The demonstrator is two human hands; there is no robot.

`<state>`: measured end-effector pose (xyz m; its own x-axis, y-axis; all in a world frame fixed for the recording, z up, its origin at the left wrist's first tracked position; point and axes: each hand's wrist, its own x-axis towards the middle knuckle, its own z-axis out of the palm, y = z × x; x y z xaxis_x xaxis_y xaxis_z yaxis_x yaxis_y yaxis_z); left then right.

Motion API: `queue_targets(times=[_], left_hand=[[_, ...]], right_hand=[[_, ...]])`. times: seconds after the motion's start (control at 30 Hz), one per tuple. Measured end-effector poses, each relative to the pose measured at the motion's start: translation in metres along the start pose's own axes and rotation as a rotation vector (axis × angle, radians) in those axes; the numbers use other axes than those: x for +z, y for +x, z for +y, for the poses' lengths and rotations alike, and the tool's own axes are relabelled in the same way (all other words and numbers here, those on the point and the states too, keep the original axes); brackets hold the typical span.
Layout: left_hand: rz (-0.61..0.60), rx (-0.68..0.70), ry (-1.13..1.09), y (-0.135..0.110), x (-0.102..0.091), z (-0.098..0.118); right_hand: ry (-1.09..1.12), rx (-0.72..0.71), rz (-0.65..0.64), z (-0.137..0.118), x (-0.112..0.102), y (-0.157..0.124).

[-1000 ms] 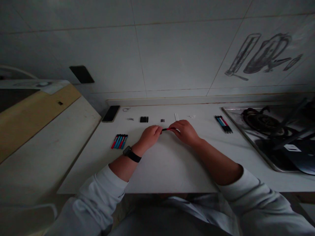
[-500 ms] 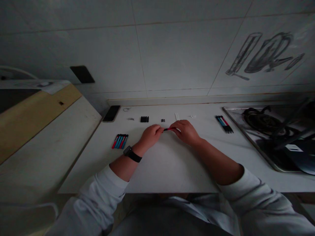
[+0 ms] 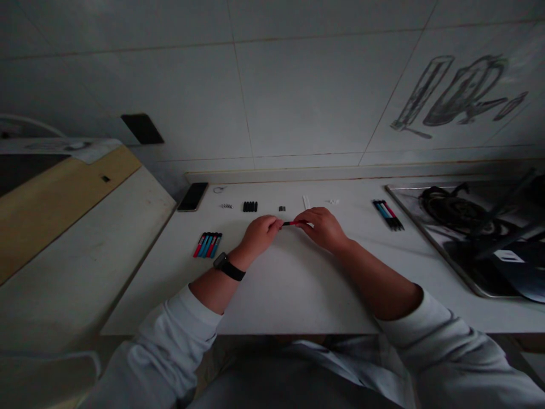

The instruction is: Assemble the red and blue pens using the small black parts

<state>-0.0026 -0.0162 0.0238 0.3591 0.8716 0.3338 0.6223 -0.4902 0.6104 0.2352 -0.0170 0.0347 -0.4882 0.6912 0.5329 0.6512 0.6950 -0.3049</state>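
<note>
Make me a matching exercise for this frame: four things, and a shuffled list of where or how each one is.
1. red-and-black pen
2. black-strapped watch
3. phone
4. short black cylinders

A. near the back left corner of the counter
B. lying side by side in a row
C. around a wrist
D. held between the left hand and the right hand

Pairs: 1-D, 2-C, 3-A, 4-B

Two hands [image 3: 261, 233], one held pen [image 3: 290, 223], one phone [image 3: 193, 196] show.
</note>
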Motion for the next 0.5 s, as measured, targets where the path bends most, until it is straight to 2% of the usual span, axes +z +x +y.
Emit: queue_targets(times=[0.13,0.27,0.4,0.5], left_hand=[[0.079,0.053,-0.009,-0.0001,-0.0022,0.0024],[0.095,0.062,-0.022,-0.0002,-0.0027,0.0029],[0.081,0.036,-0.051,-0.0002,-0.0006,0.0010],[0.018,-0.012,-0.046,-0.0004,0.0005,-0.0004]], right_hand=[[0.025,0.033,-0.003,0.0000,-0.0010,0.0010],[0.030,0.034,0.005,0.0002,-0.0006,0.0005],[-0.010,-0.007,0.024,-0.0004,-0.0013,-0.0003],[-0.020,-0.024,0.038,-0.0007,-0.0019,-0.0003]])
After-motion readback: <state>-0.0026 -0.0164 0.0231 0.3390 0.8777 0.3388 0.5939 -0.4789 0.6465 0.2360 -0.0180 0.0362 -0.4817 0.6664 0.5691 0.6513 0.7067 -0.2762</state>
